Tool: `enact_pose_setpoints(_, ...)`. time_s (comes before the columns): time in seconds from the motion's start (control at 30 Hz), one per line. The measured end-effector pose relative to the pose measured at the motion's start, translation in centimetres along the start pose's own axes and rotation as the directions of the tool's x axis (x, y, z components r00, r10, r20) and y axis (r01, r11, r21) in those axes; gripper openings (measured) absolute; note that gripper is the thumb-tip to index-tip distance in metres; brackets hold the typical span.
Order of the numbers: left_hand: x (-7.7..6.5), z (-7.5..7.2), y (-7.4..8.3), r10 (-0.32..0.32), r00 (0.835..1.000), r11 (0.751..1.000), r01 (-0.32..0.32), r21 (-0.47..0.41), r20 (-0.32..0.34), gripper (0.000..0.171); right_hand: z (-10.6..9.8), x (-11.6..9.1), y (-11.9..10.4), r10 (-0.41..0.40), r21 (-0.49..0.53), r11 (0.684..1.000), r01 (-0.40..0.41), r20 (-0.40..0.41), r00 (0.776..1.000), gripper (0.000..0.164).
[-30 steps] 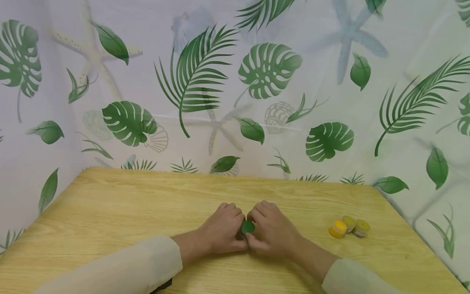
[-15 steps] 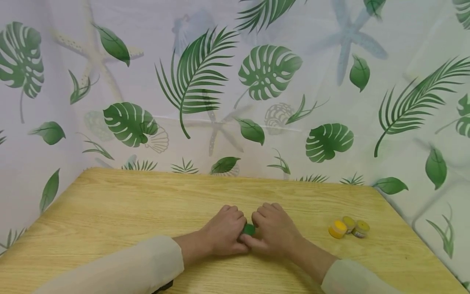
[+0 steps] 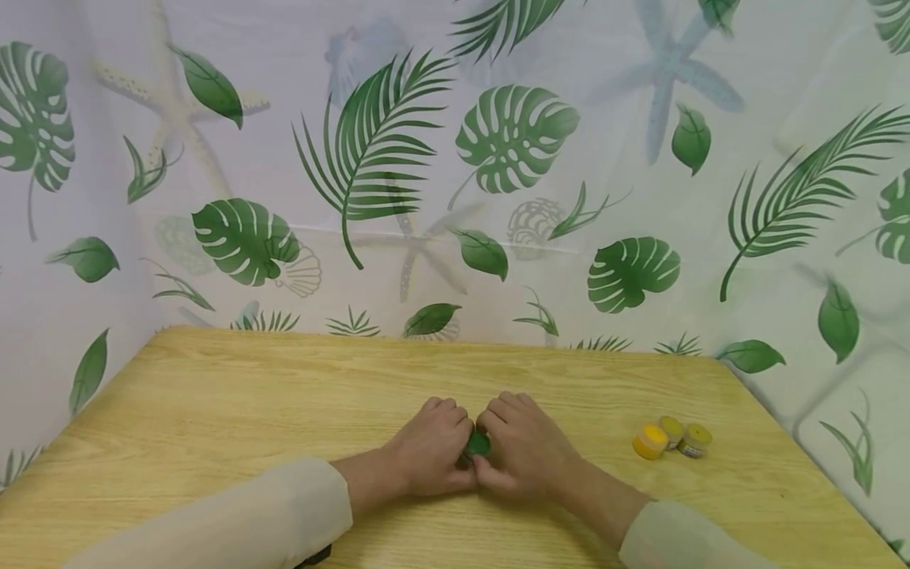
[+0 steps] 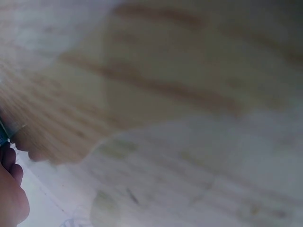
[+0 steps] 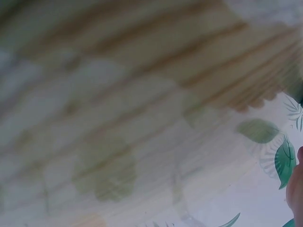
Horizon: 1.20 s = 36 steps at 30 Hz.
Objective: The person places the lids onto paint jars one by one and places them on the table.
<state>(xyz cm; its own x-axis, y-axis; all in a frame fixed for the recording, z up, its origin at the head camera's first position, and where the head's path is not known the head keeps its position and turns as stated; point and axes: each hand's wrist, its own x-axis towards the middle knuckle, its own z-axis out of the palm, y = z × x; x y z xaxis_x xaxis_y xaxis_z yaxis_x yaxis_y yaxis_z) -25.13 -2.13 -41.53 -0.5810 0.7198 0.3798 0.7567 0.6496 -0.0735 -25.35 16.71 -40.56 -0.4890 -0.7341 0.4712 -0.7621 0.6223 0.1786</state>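
Observation:
A small round tub with a green lid [image 3: 479, 443] is held between the two hands, in front of the body and close over the wooden table. My left hand [image 3: 434, 449] grips it from the left, the thumb stretched along the near side. From the right, my right hand [image 3: 528, 449] pinches it with curled fingers and a thumb at the lid's near edge. The hands hide most of the tub's sides. In the left wrist view a sliver of the green tub [image 4: 3, 135] shows beside the left fingers; the right wrist view catches only the edge of the right hand [image 5: 296, 194].
Three small tubs stand together on the table's right side: one with a yellow-orange lid [image 3: 650, 441] and two with olive-yellow lids, the back one [image 3: 671, 429] and the right one [image 3: 696, 438]. A leaf-patterned cloth [image 3: 419, 174] hangs behind the wooden table [image 3: 284, 395].
Half a second ago the right hand sat slightly farther right; now it is back close against the left hand. The green-lidded tub has shifted slightly between the fingers. The other tubs stay in place.

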Motion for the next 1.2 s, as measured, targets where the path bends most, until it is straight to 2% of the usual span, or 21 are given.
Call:
enact_pose_setpoints(0.27,-0.04,-0.11,0.04,-0.003,1.000,1.000,0.003,-0.002,0.024,0.036,-0.01,0.04,-0.08,0.016,0.000,1.000,-0.016,0.015,1.000,0.025)
enact_pose_setpoints(0.5,0.00,0.06,0.04,0.013,1.000,1.000,-0.013,-0.017,0.003,0.034,0.10,-0.03,-0.09,0.053,-0.012,0.999,-0.052,0.029,0.998,0.027)
enact_pose_setpoints(0.6,0.01,0.05,0.19,0.016,1.000,1.000,-0.016,-0.023,0.018,0.034,0.18,-0.11,-0.13,0.066,-0.016,0.998,-0.066,0.032,0.997,0.028)
enact_pose_setpoints(0.73,0.02,0.03,0.33,0.013,0.999,1.000,-0.012,-0.022,0.049,0.034,0.18,-0.19,-0.11,0.075,-0.045,0.996,-0.074,0.038,0.996,0.037)
enact_pose_setpoints(0.9,0.01,-0.13,0.39,0.010,0.999,1.000,-0.009,-0.014,0.040,0.034,-0.04,-0.19,-0.04,0.055,-0.076,0.996,-0.050,0.054,0.997,0.036)
enact_pose_setpoints(1.2,-0.05,-0.01,0.40,-0.009,1.000,1.000,0.010,-0.007,0.023,0.031,-0.20,-0.14,-0.05,0.003,-0.043,0.999,-0.001,0.039,0.999,0.026)
